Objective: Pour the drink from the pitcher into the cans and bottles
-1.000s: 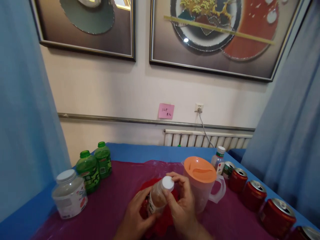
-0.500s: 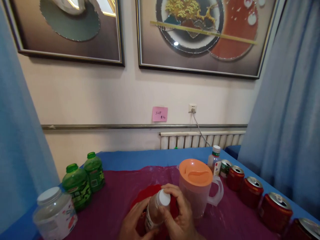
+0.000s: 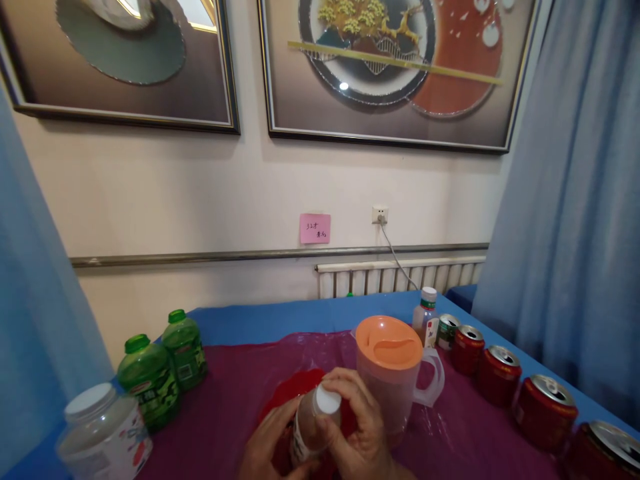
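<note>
A clear plastic bottle (image 3: pixel 310 430) with a white cap (image 3: pixel 329 400) is held between both hands, tilted, at the bottom centre. My left hand (image 3: pixel 270 443) wraps the bottle's body from the left. With thumb and fingers, my right hand (image 3: pixel 363 427) grips the bottle around its cap and neck. Beneath them lies a red basin (image 3: pixel 287 390), mostly hidden by the hands. Close to the right hand stands a clear plastic pitcher (image 3: pixel 387 393) with an orange lid (image 3: pixel 390 343).
Green bottles (image 3: pixel 147 383) and a white-lidded jar (image 3: pixel 105 433) stand on the left. Along the right edge run several red cans (image 3: pixel 545 413), a green can (image 3: pixel 447 331) and another white-capped bottle (image 3: pixel 426 319). A purple sheet (image 3: pixel 225 400) covers part of the blue tablecloth (image 3: pixel 260 320).
The view has shifted slightly, so the wall pictures and the cans appear a little further left. Both hands keep their grip on the bottle, almost unmoved.
</note>
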Demonstrator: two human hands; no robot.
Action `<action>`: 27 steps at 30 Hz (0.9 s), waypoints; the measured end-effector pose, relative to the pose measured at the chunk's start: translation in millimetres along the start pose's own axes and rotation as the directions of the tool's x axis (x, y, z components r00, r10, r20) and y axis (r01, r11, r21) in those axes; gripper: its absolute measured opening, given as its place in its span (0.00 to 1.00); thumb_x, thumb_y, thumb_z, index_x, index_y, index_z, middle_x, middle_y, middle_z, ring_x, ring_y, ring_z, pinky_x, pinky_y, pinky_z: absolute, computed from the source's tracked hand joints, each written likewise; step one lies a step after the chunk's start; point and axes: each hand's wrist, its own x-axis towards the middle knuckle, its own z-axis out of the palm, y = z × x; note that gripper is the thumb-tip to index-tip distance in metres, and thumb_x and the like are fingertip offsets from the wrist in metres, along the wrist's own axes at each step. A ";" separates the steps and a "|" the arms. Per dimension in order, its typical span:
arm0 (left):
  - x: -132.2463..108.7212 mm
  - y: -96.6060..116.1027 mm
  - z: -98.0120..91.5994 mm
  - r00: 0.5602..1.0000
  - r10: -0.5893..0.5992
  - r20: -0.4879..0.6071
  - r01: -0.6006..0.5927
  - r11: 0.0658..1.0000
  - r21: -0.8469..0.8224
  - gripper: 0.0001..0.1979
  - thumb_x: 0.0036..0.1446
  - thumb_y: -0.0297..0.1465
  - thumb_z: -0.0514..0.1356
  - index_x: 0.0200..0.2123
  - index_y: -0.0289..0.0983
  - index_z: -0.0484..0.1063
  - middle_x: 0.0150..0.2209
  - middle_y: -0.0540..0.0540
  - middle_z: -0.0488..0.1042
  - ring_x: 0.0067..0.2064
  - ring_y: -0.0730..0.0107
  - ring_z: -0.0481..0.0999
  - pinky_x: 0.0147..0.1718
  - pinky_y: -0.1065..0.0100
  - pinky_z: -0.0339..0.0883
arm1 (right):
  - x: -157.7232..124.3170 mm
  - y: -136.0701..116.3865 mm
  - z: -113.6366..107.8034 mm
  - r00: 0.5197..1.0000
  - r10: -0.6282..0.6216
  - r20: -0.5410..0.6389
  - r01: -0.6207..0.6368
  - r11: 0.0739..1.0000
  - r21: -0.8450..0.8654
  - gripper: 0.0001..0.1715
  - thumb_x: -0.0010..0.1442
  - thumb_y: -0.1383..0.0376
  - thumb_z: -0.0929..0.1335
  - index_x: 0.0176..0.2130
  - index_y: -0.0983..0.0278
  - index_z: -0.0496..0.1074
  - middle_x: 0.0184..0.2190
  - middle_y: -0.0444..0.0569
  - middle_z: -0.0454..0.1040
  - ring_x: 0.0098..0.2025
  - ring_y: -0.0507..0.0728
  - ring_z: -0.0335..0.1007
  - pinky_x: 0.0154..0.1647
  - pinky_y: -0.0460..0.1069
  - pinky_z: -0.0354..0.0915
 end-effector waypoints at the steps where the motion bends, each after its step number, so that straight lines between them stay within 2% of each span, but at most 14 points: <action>1: -0.8 -0.7 0.4 1.000 -0.003 0.006 0.003 1.000 -0.012 0.32 0.49 0.41 0.72 0.58 0.53 0.70 0.56 0.45 0.78 0.52 0.54 0.80 0.52 0.61 0.76 | -0.3 0.3 -0.1 1.000 0.006 0.001 -0.006 1.000 0.001 0.18 0.67 0.60 0.68 0.56 0.51 0.69 0.49 0.49 0.74 0.49 0.60 0.74 0.50 0.55 0.71; 5: -1.4 -4.8 1.4 0.999 -0.021 0.036 0.022 0.999 -0.036 0.33 0.51 0.39 0.71 0.60 0.53 0.68 0.58 0.44 0.77 0.55 0.53 0.79 0.53 0.60 0.75 | -3.4 1.1 0.8 1.000 0.025 -0.008 -0.025 1.000 0.002 0.18 0.67 0.59 0.68 0.56 0.52 0.68 0.49 0.49 0.73 0.50 0.60 0.73 0.50 0.54 0.71; 8: 0.3 -5.9 1.0 0.999 0.022 0.043 -0.021 1.000 -0.021 0.32 0.50 0.39 0.71 0.58 0.51 0.70 0.56 0.44 0.78 0.52 0.53 0.81 0.50 0.61 0.77 | -5.7 1.8 1.9 0.999 0.038 -0.034 -0.038 0.999 -0.011 0.17 0.67 0.57 0.68 0.55 0.54 0.67 0.49 0.50 0.72 0.50 0.60 0.73 0.49 0.54 0.71; 16: 1.8 8.6 -0.6 0.999 0.031 0.016 -0.031 0.999 0.007 0.29 0.52 0.38 0.70 0.58 0.49 0.70 0.55 0.45 0.79 0.52 0.57 0.81 0.49 0.63 0.77 | -4.2 -0.6 2.1 0.999 0.037 -0.039 -0.039 0.999 -0.037 0.17 0.68 0.54 0.67 0.53 0.56 0.66 0.49 0.50 0.72 0.50 0.59 0.72 0.52 0.53 0.69; 21: 4.0 5.1 -2.6 0.996 0.089 -0.007 -0.089 0.994 0.064 0.32 0.48 0.40 0.72 0.57 0.48 0.71 0.54 0.44 0.80 0.50 0.56 0.82 0.48 0.63 0.78 | -7.7 -4.6 -1.4 0.997 0.078 0.014 -0.078 0.997 -0.019 0.16 0.71 0.57 0.63 0.57 0.55 0.63 0.55 0.51 0.70 0.58 0.59 0.68 0.60 0.55 0.65; 24: 3.4 4.5 -2.7 0.997 0.072 -0.009 -0.071 0.995 0.072 0.31 0.49 0.38 0.72 0.57 0.48 0.71 0.54 0.44 0.80 0.50 0.56 0.82 0.48 0.63 0.78 | -10.3 -4.7 -4.1 0.996 0.060 0.061 -0.058 0.997 -0.041 0.17 0.72 0.61 0.61 0.59 0.55 0.62 0.57 0.50 0.70 0.59 0.58 0.67 0.60 0.54 0.65; 27: 2.3 3.8 -1.6 0.999 0.045 0.011 -0.046 0.997 0.069 0.30 0.50 0.37 0.71 0.57 0.48 0.71 0.54 0.45 0.80 0.51 0.56 0.82 0.49 0.62 0.78 | -11.0 -3.3 -4.1 0.997 0.052 0.050 -0.050 0.998 -0.046 0.17 0.72 0.63 0.61 0.59 0.55 0.62 0.55 0.50 0.71 0.58 0.57 0.68 0.59 0.52 0.65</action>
